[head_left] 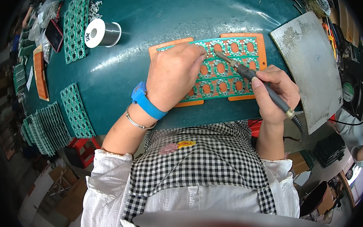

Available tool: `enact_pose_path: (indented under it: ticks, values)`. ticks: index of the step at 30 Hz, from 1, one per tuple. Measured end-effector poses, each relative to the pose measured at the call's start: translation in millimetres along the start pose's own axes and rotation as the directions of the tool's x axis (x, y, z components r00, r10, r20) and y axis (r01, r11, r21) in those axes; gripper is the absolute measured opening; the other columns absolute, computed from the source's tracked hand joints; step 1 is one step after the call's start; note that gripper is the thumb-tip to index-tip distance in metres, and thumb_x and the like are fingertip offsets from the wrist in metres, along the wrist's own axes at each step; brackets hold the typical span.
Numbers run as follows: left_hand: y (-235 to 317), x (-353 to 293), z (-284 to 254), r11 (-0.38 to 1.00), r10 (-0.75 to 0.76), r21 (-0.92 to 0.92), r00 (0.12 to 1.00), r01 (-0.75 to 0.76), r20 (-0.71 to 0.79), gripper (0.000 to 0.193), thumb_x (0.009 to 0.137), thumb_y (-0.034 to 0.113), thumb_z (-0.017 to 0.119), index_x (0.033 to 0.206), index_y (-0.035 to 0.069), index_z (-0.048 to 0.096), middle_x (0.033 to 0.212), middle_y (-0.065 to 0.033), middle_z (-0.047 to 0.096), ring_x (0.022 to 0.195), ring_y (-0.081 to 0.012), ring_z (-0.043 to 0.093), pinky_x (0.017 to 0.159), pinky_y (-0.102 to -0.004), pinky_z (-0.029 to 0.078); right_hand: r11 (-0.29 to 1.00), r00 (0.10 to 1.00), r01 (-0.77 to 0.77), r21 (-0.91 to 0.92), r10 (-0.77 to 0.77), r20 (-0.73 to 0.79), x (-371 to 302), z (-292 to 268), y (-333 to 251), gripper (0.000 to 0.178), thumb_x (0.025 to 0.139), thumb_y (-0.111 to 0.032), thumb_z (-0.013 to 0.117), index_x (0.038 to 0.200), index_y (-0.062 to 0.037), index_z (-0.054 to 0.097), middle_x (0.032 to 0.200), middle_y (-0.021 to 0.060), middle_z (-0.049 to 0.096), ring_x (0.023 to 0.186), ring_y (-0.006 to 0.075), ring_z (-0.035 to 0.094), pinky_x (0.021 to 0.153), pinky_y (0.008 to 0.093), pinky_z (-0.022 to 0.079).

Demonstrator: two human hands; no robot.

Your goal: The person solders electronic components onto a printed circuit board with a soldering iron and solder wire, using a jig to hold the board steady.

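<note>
A green circuit board panel (231, 78) with rows of oval cut-outs lies in an orange holder (263, 54) in front of me. My right hand (276, 94) is closed round the dark handle of a soldering iron (247, 72). The iron slants to the left, its tip at the panel's upper row. Over the left part of the panel, my left hand (171, 71) is closed in a pinch close to that tip. What it pinches, if anything, is too small or hidden to make out. The hand covers some of the board.
A solder wire spool (111, 34) stands upper left beside another panel (75, 28). Further left are a phone (54, 35), an orange strip (40, 73) and a stack of panels (47, 128). One loose panel (77, 110) lies near the edge. A metal plate (311, 67) is at right.
</note>
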State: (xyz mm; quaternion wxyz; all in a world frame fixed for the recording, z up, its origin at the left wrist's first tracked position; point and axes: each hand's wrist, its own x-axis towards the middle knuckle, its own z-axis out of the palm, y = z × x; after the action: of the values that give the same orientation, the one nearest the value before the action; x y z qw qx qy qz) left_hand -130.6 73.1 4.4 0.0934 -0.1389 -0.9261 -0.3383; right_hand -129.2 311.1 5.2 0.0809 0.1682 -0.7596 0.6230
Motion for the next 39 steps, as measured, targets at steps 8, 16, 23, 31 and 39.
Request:
enact_pose_path:
  ticks: [8, 16, 23, 31, 39]
  values:
    - [7, 1, -6, 0.994, -0.026, -0.103, 0.999, 0.028, 0.020, 0.008, 0.082, 0.002, 0.074, 0.089, 0.003, 0.071, 0.071, -0.0087, 0.067, 0.061, -0.0203, 0.066, 0.056, -0.0287, 0.052, 0.998, 0.998, 0.049, -0.032, -0.051, -0.043, -2, 0, -2, 0.008, 0.077, 0.008, 0.070, 0.083, 0.0053, 0.064, 0.070, 0.0088, 0.065, 0.057, 0.0108, 0.057, 0.052, 0.0223, 0.040]
    - [8, 11, -6, 0.998, 0.014, -0.061, 0.999, -0.017, -0.047, 0.006, 0.081, 0.004, 0.073, 0.083, 0.004, 0.068, 0.071, -0.0078, 0.067, 0.061, -0.0235, 0.065, 0.055, -0.0327, 0.051, 0.996, 0.990, 0.048, 0.073, -0.038, -0.134, 6, -12, 4, 0.007, 0.078, 0.011, 0.066, 0.083, 0.0062, 0.064, 0.068, 0.0069, 0.061, 0.059, 0.0110, 0.056, 0.054, 0.0222, 0.040]
    - [7, 14, 4, 0.997, 0.041, -0.057, 0.998, -0.043, -0.043, 0.005, 0.082, 0.006, 0.074, 0.085, 0.004, 0.072, 0.076, -0.0109, 0.070, 0.062, -0.0244, 0.067, 0.054, -0.0318, 0.052, 0.999, 0.995, -0.016, 0.049, 0.021, -0.099, 6, -5, 3, 0.008, 0.077, 0.009, 0.069, 0.083, 0.0053, 0.065, 0.067, 0.0057, 0.060, 0.058, 0.0091, 0.054, 0.051, 0.0208, 0.037]
    - [7, 17, 7, 1.000, 0.027, -0.001, 1.000, -0.027, -0.010, 0.004, 0.082, 0.007, 0.073, 0.086, 0.005, 0.073, 0.077, -0.0107, 0.071, 0.063, -0.0263, 0.068, 0.056, -0.0327, 0.053, 0.999, 0.998, -0.030, 0.018, 0.031, -0.061, 5, -6, 3, 0.009, 0.076, 0.008, 0.070, 0.083, 0.0060, 0.066, 0.069, 0.0073, 0.064, 0.058, 0.0099, 0.055, 0.052, 0.0219, 0.038]
    - [12, 15, 7, 0.993, 0.099, 0.056, 0.995, -0.099, 0.003, 0.003, 0.081, 0.008, 0.075, 0.081, 0.006, 0.073, 0.069, -0.0084, 0.066, 0.058, -0.0228, 0.064, 0.051, -0.0319, 0.049, 0.999, 0.996, 0.044, 0.028, -0.042, -0.085, 3, -11, 4, 0.008, 0.076, 0.009, 0.069, 0.082, 0.0067, 0.065, 0.069, 0.0084, 0.064, 0.060, 0.0119, 0.056, 0.055, 0.0233, 0.040]
